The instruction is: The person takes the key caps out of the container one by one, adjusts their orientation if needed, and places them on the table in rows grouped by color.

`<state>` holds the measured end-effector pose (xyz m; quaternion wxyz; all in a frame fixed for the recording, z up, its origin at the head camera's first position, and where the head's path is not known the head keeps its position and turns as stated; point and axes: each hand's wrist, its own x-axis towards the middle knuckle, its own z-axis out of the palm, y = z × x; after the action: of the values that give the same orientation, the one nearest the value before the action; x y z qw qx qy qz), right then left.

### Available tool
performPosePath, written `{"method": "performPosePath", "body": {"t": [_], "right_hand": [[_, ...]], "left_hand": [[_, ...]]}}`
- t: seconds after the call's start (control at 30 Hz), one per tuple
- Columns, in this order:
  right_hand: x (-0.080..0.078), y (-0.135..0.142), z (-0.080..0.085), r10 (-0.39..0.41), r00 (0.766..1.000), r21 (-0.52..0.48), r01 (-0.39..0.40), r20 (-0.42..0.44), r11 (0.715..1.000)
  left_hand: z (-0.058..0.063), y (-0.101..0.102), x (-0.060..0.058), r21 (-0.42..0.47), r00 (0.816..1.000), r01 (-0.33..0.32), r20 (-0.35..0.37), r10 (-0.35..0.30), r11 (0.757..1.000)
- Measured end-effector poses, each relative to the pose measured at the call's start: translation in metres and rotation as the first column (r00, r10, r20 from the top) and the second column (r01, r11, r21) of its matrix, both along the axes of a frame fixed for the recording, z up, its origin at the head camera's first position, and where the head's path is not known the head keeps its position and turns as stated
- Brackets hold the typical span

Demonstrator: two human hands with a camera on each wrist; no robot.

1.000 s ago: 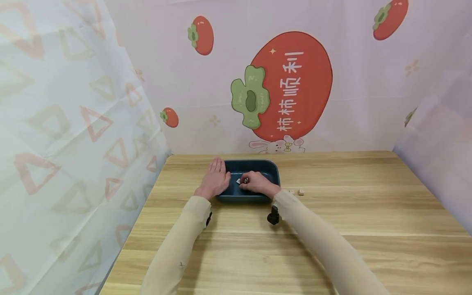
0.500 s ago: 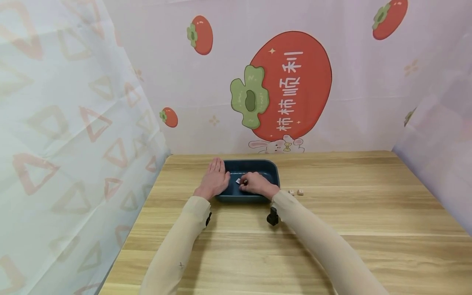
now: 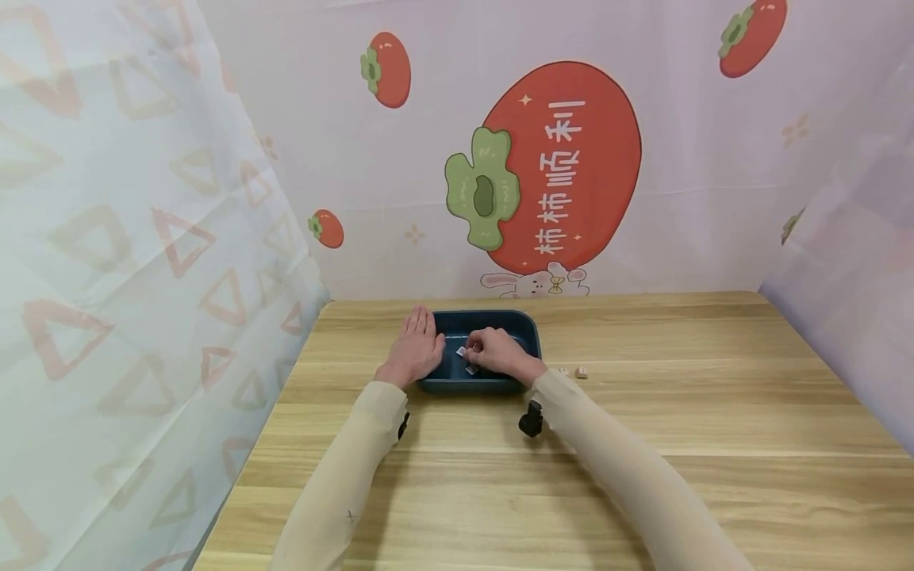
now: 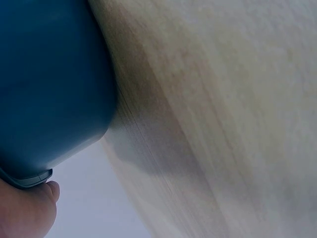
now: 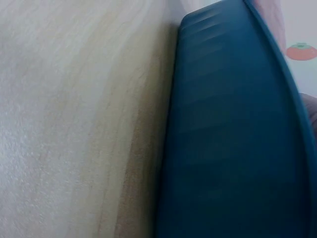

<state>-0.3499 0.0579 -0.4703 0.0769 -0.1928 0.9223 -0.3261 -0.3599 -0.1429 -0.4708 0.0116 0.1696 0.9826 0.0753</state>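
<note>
A dark blue rectangular tray (image 3: 457, 384) stands near the back of the wooden table. Flat along its left rim lies my left hand (image 3: 412, 349), fingers straight and together. My right hand (image 3: 497, 351) reaches over the right side into the tray, its finger and thumb curled and pinching at a small white block (image 3: 461, 351). Another small block (image 3: 471, 369) lies on the tray floor just below these fingertips. In the left wrist view, part of a finger (image 4: 27, 210) touches the tray rim (image 4: 29, 179). The right wrist view shows mostly the outer wall of the tray (image 5: 223, 124).
Two small pale blocks sit on the table right of the tray, the outer block (image 3: 581, 373) in full view and the inner block (image 3: 564, 372) beside the right sleeve. A printed cloth backdrop (image 3: 678, 198) stands behind the table (image 3: 678, 381).
My right hand shifts up slightly in the tray, and a small block shows below its fingertips where the fingers were. The left hand and the tray stay put.
</note>
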Motion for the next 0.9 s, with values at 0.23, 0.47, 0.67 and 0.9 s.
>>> {"method": "performPosePath", "body": {"t": [0.23, 0.47, 0.67, 0.9], "right_hand": [[0.008, 0.005, 0.011, -0.016, 1.000, -0.041, 0.017, 0.018, 0.999], [0.019, 0.016, 0.021, 0.019, 0.999, -0.088, -0.017, 0.030, 0.996], [0.026, 0.027, 0.025, 0.036, 0.999, -0.071, -0.036, -0.001, 0.997], [0.032, 0.046, 0.025, 0.021, 0.999, -0.086, -0.023, -0.031, 0.996]], "left_hand": [[0.000, -0.001, 0.001, 0.003, 1.000, -0.002, -0.001, 0.002, 1.000], [0.000, -0.001, 0.001, 0.004, 1.000, -0.008, 0.000, 0.008, 1.000], [-0.001, 0.000, 0.000, -0.002, 1.000, -0.008, 0.002, 0.008, 1.000], [-0.001, -0.001, 0.000, -0.004, 1.000, -0.005, 0.004, 0.005, 1.000]]}}
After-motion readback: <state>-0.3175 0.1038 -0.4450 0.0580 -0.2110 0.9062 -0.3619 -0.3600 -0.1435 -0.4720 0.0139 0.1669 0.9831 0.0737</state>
